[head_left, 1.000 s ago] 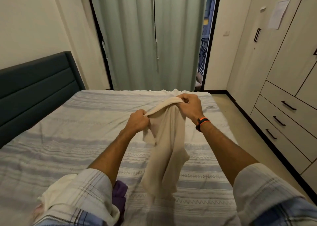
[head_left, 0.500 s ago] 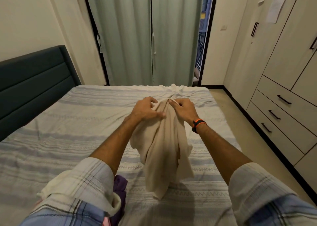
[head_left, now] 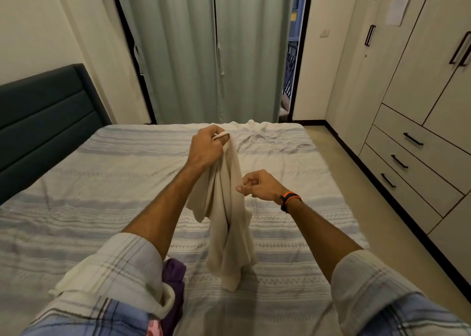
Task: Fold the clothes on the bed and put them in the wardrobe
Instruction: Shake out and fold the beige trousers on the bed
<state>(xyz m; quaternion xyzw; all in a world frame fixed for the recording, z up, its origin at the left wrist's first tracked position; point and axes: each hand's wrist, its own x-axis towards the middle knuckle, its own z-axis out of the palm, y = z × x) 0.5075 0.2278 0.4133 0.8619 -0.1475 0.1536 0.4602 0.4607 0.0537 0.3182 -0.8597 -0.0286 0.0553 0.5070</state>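
One cream garment (head_left: 224,218) hangs bunched above the bed (head_left: 102,182), its lowest tip just brushing or nearly brushing the striped cover. The left hand (head_left: 206,148) grips its top hem in a closed fist, while the right hand (head_left: 260,186), beside the cloth about halfway down, has its thumb and fingers curled together at the edge; whether it actually pinches the fabric I cannot tell.

Judging by how it droops in long soft folds, the garment is light, limp and not slippery, nothing fragile about it. It would likely handle best taken by two corners of the hem or the shoulders and spread flat on the bed before folding.

Nearer than the garment, at the bed's close edge, lie more clothes: a purple piece (head_left: 174,274) and something white (head_left: 163,300), partly hidden by the left sleeve. To the right of the bed stands the wardrobe (head_left: 420,80), doors closed, drawers below. A sheet of paper (head_left: 400,1) is stuck on one door; its writing is too small to read. No brands show.
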